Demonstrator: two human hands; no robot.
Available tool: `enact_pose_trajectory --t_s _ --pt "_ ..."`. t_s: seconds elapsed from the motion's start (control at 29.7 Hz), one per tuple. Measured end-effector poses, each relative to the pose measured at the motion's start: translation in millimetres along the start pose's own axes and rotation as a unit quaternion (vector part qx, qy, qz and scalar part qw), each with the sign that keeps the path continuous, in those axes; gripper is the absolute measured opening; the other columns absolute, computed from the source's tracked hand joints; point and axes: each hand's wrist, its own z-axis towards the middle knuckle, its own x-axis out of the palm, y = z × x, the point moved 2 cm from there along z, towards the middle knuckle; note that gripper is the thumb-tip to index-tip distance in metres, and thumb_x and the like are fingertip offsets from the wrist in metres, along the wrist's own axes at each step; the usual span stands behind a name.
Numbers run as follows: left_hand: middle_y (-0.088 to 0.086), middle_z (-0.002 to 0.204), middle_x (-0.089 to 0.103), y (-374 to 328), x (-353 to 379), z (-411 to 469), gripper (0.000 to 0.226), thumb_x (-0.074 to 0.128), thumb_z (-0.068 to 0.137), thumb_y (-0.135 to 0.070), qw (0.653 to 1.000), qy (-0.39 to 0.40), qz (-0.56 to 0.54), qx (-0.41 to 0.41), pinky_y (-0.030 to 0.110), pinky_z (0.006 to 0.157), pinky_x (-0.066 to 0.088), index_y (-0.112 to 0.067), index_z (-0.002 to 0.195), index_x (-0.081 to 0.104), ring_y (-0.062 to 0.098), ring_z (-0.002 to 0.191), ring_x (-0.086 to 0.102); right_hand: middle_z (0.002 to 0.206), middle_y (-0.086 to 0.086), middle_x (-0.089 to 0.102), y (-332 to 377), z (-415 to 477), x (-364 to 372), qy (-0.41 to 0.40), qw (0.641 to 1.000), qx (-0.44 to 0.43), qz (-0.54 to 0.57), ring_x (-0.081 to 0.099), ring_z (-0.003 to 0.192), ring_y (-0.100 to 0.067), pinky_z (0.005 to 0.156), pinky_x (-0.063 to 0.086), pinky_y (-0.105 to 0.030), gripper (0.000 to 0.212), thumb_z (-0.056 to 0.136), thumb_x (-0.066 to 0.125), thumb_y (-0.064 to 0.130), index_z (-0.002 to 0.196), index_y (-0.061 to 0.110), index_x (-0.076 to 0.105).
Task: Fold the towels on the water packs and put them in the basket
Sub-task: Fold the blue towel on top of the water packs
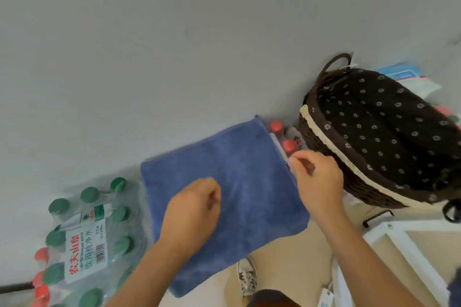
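Note:
A blue towel (pixel 232 182) lies spread flat over a water pack against the grey wall, its near corner hanging off the front. My left hand (pixel 192 209) rests on the middle of the towel with fingers curled in. At the towel's right edge my right hand (pixel 316 177) pinches the cloth between thumb and fingers. Red bottle caps (pixel 283 136) of the pack under the towel show beyond that edge. The dark wicker basket (pixel 321 147), lined with dark flowered cloth and cream trim, stands right of the towel, close to my right hand.
A pack of green-capped water bottles (pixel 89 239) stands left of the towel, with red-capped bottles (pixel 41 271) beyond it. A white frame (pixel 389 239) sits at lower right below the basket. My shoe (pixel 247 276) is on the beige floor. Packaged items (pixel 409 77) lie behind the basket.

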Motion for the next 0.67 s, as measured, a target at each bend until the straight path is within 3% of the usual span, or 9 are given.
enact_pose_trajectory --t_s 0.1,0.2,0.34,0.44,0.57,0.64,0.67 --pt "-0.012 0.071 0.052 -42 37 -31 0.010 0.050 0.080 -0.024 0.980 0.067 0.017 0.185 0.029 0.045 0.047 -0.028 0.074 0.056 0.009 0.066 0.048 0.083 0.014 0.063 -34 -58 -23 -0.020 0.984 0.151 0.093 0.057 0.079 -0.007 0.070 0.047 -0.023 0.009 0.091 0.060 0.019 0.089 0.024 0.066" --pt "-0.012 0.078 0.055 -65 60 -43 0.007 0.059 0.077 -0.026 0.959 0.113 0.018 0.260 0.028 0.049 0.049 -0.029 0.078 0.065 0.012 0.070 0.052 0.098 0.005 0.064 -69 -94 -16 0.007 0.954 0.252 0.162 0.057 0.090 -0.010 0.079 0.046 -0.027 0.011 0.095 0.056 0.014 0.101 0.021 0.063" --pt "-0.009 0.086 0.057 -80 73 -46 0.016 0.062 0.070 -0.030 0.945 0.138 0.069 0.289 0.026 0.051 0.047 -0.030 0.086 0.066 0.015 0.074 0.055 0.104 0.001 0.063 -82 -112 2 0.044 0.894 0.332 0.297 0.058 0.094 -0.016 0.070 0.043 -0.020 0.019 0.094 0.056 0.009 0.111 0.017 0.057" --pt "-0.009 0.086 0.056 -83 80 -45 0.025 0.073 0.066 -0.029 0.940 0.146 0.095 0.293 0.024 0.054 0.045 -0.031 0.090 0.067 0.015 0.075 0.056 0.106 -0.003 0.066 -76 -113 11 0.083 0.856 0.359 0.362 0.060 0.091 -0.013 0.071 0.042 -0.023 0.020 0.092 0.058 0.012 0.112 0.015 0.057" --pt "-0.010 0.085 0.055 -84 82 -47 0.027 0.077 0.068 -0.028 0.943 0.150 0.101 0.281 0.022 0.054 0.043 -0.032 0.092 0.067 0.013 0.076 0.053 0.098 -0.002 0.070 -74 -114 9 0.102 0.777 0.414 0.463 0.063 0.083 -0.011 0.062 0.037 -0.023 0.005 0.095 0.055 0.019 0.098 0.019 0.060" --pt "-0.009 0.086 0.056 -86 82 -48 0.028 0.076 0.068 -0.032 0.942 0.134 0.112 0.287 0.023 0.055 0.044 -0.030 0.094 0.066 0.014 0.077 0.055 0.087 -0.003 0.071 -70 -114 4 0.097 0.767 0.400 0.492 0.065 0.070 -0.008 0.055 0.041 -0.018 0.006 0.094 0.057 0.013 0.096 0.015 0.062" --pt "-0.008 0.086 0.057 -88 83 -48 0.027 0.073 0.070 -0.035 0.941 0.124 0.114 0.293 0.024 0.055 0.045 -0.028 0.096 0.065 0.015 0.076 0.056 0.088 -0.005 0.072 -67 -114 1 0.085 0.779 0.386 0.486 0.066 0.071 -0.010 0.055 0.043 -0.017 0.008 0.092 0.059 0.010 0.098 0.011 0.063"
